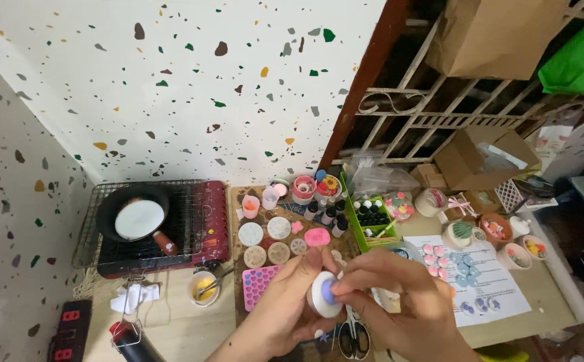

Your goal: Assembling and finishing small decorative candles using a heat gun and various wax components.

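Nearest to me, my left hand [278, 308] cups a small round white mould [323, 295] from below and behind, its grip closed about the rim; my right hand [399, 302] comes in from the right with thumb and fingertips pinched shut on the near edge of the same mould, just beside a bluish piece [329, 293] set in its face; so the mould sits between both grips, held up off the table [178, 328] and tilted toward me; as I judge it, the danger is in the pinch: too hard a squeeze from the right could flex the soft disc and pop or smear the blue piece, and any slack in the left could drop the mould onto the scissors [354, 338] lying directly beneath; a little further off, on the table, lie a pink tray of small heart-shaped hollows [258, 281] and a row of round moulds [272, 243], close enough that a swinging elbow might scatter them; a small cup of yellow stuff [205, 288] stands to the left; beyond it a black pan [134, 214] rests on a red portable stove [201, 224], against the speckled wall [171, 87].
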